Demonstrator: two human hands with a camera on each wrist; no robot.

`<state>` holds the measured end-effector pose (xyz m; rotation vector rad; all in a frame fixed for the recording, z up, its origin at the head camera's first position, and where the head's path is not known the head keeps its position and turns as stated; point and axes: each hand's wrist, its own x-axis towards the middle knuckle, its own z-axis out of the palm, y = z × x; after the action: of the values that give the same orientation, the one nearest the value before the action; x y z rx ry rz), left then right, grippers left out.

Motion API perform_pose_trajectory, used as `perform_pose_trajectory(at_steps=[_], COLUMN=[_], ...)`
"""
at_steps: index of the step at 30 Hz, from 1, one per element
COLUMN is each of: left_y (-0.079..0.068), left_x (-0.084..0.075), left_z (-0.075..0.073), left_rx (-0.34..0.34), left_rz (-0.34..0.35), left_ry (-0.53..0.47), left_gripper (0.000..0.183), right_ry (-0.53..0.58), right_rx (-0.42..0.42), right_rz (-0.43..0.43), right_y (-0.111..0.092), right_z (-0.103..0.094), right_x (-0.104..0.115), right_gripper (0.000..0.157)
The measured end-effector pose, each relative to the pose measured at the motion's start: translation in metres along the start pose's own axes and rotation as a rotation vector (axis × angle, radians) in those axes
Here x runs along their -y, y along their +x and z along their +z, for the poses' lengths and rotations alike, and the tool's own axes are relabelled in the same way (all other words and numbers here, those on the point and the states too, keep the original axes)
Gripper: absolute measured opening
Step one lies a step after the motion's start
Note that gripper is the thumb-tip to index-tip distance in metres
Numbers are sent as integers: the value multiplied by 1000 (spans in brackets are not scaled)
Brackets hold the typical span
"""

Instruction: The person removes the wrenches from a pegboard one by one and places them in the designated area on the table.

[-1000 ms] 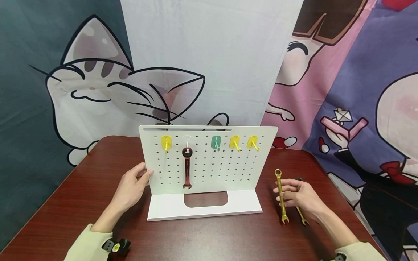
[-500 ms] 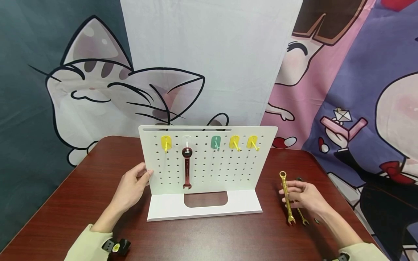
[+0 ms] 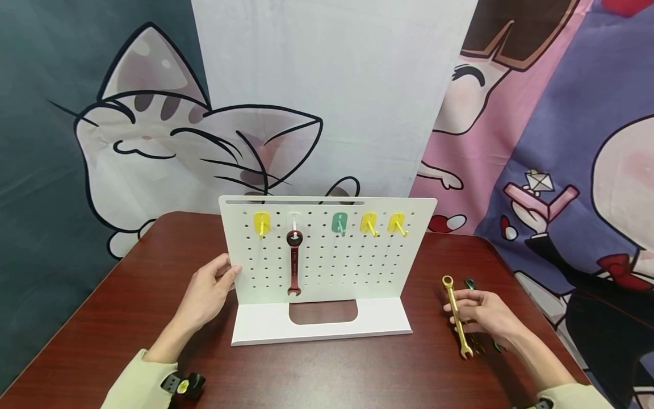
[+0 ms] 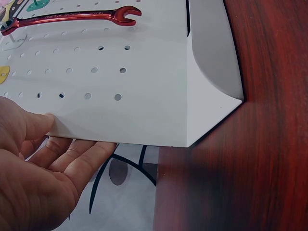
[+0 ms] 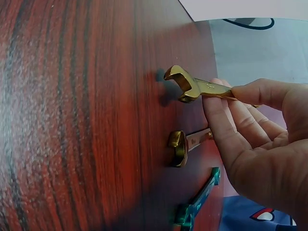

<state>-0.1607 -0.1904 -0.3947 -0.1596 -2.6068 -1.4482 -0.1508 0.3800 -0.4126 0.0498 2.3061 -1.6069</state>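
"Right of the pegboard [image 3: 357, 289], what does the right hand [image 3: 485, 313] hold?"

"The gold wrench [image 3: 458, 321], pinched by thumb and fingers, apparently off the table [image 3: 306, 375]. A green wrench [image 5: 199, 197] and another wrench [image 5: 193, 139] lie close by; a low swing could clip them."

"And the left hand [image 3: 206, 292]?"

"It grips the pegboard's left edge; a jerk there could shake the red wrench [image 3: 294, 267] off its hook [image 3: 293, 218]."

4 wrenches [image 3: 461, 332], 5 hooks [image 3: 339, 222]
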Motion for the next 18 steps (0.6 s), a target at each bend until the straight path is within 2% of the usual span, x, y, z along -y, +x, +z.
perform_pose_trajectory(at_steps=[11, 18], left_y=[0, 0], left_x=[-1, -1], left_z=[0, 0], left_rx=[-1, -2], left_rz=[-9, -9], left_ry=[15, 24], left_gripper=[15, 16], right_ry=[3, -12], right_rx=[19, -1], right_rz=[5, 23], right_y=[0, 0], right_z=[-8, -8], right_x=[-4, -5], right_gripper=[54, 53])
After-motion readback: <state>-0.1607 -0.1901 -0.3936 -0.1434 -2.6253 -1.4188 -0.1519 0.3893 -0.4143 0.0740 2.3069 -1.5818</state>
